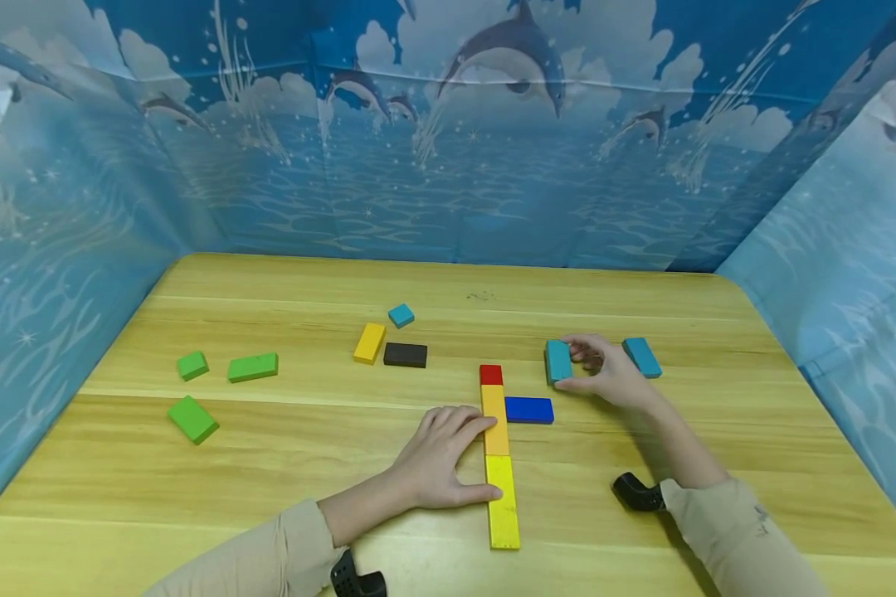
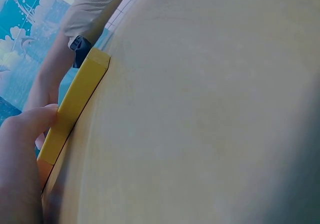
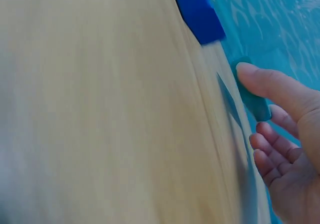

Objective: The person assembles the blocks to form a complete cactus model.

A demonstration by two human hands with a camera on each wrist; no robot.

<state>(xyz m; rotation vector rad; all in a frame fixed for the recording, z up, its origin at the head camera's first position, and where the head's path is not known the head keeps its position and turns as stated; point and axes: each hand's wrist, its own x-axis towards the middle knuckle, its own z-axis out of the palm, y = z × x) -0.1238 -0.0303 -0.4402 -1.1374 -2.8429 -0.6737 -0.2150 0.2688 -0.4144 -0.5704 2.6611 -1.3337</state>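
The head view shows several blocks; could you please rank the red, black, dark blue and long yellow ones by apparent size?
1. Long yellow block
2. Dark blue block and black block: too alike to rank
3. Red block

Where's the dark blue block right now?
In the head view, the dark blue block lies right of centre, just right of the orange block, below and left of the lighter blue block in the right hand.

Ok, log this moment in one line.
left hand: touches yellow block, orange block | right hand: pinches light-blue block | dark-blue block: beside orange block
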